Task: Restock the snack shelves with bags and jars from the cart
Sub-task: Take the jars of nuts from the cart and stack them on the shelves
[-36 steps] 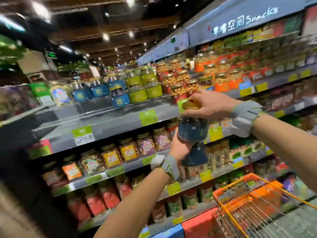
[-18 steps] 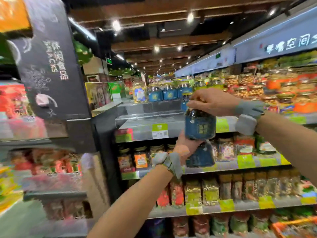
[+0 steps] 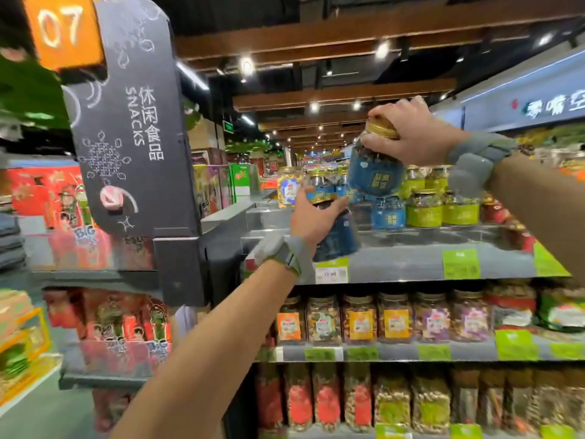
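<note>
The right hand (image 3: 408, 131) clamps the gold lid of a blue-labelled jar (image 3: 375, 175), holding it tilted above the top shelf (image 3: 395, 264). Lower, the left hand (image 3: 311, 221) wraps a second blue jar (image 3: 337, 237) at the shelf's front edge — matching blue jars (image 3: 387, 215) stand just behind, green-labelled jars (image 3: 443, 210) beside them.

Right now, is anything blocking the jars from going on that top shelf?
Nothing visible blocks them. The shelf front is bare; the blue jars and green jars stand further back. The right hand holds one jar above it, the left hand another.
</note>
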`<action>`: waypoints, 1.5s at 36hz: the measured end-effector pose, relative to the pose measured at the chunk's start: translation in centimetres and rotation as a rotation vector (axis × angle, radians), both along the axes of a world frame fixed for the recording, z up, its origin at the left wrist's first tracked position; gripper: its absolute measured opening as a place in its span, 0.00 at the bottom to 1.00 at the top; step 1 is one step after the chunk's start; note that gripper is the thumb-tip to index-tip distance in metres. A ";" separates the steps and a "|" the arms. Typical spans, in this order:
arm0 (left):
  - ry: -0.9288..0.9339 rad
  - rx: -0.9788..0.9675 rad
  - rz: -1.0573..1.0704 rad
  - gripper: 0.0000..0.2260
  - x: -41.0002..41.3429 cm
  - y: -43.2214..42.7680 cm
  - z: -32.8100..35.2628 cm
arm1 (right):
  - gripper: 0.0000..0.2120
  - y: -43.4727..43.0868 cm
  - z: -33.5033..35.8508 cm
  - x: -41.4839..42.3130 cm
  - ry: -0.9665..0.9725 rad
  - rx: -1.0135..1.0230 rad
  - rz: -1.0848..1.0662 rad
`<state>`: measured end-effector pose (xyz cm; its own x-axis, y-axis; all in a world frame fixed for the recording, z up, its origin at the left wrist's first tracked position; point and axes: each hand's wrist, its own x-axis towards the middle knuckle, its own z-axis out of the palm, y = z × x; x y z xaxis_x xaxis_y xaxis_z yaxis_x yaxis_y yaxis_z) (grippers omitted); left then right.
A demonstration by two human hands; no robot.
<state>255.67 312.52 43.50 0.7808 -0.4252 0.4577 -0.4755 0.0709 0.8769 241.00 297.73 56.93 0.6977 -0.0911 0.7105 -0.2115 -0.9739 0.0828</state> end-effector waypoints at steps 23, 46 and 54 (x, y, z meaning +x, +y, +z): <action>-0.165 -0.037 0.210 0.34 8.7 -8.4 2.0 | 0.35 -15.3 -6.0 20.6 0.452 -0.121 0.008; -0.138 -0.055 0.155 0.35 14.2 -10.8 1.3 | 0.33 -18.1 -9.9 24.2 0.483 -0.019 -0.121; -0.166 -0.015 0.013 0.45 15.0 -10.5 1.3 | 0.25 -11.6 -4.0 21.2 0.237 0.502 0.443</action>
<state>270.71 302.07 44.82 0.6991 -0.4079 0.5873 -0.6149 0.0761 0.7849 262.16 286.17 52.89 0.8756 -0.0398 0.4815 0.1814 -0.8966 -0.4039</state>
